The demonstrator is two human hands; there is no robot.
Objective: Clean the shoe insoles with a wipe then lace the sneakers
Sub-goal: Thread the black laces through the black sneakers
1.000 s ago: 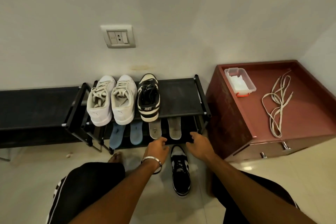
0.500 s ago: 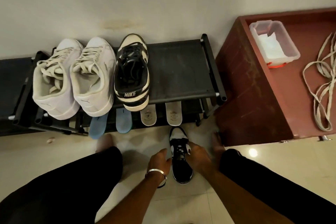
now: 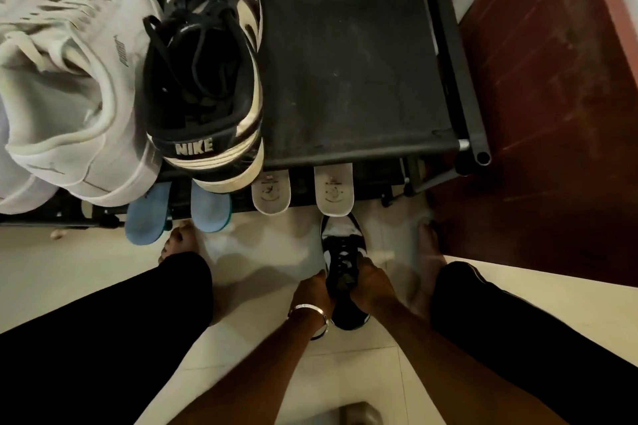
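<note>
A black and white sneaker (image 3: 340, 245) stands on the floor tiles between my feet, toe pointing to the rack. My left hand (image 3: 312, 291) grips its left side and my right hand (image 3: 374, 283) grips its right side near the opening. Its partner, a black and cream Nike sneaker (image 3: 207, 72), sits on the top shelf of the black shoe rack (image 3: 355, 65). Two grey insoles (image 3: 271, 195) (image 3: 334, 191) and two blue insoles (image 3: 146, 216) (image 3: 210, 210) stick out from the lower shelf.
White Puma sneakers (image 3: 79, 79) fill the rack's left end. A red-brown cabinet (image 3: 552, 97) stands right of the rack, close to my right foot (image 3: 428, 245). My left foot (image 3: 179, 241) is by the blue insoles. My black-clad legs frame the floor space.
My head has dropped closer to the floor and rack. Both hands went from the rack's lower shelf down to the sneaker on the floor and took hold of its sides.
</note>
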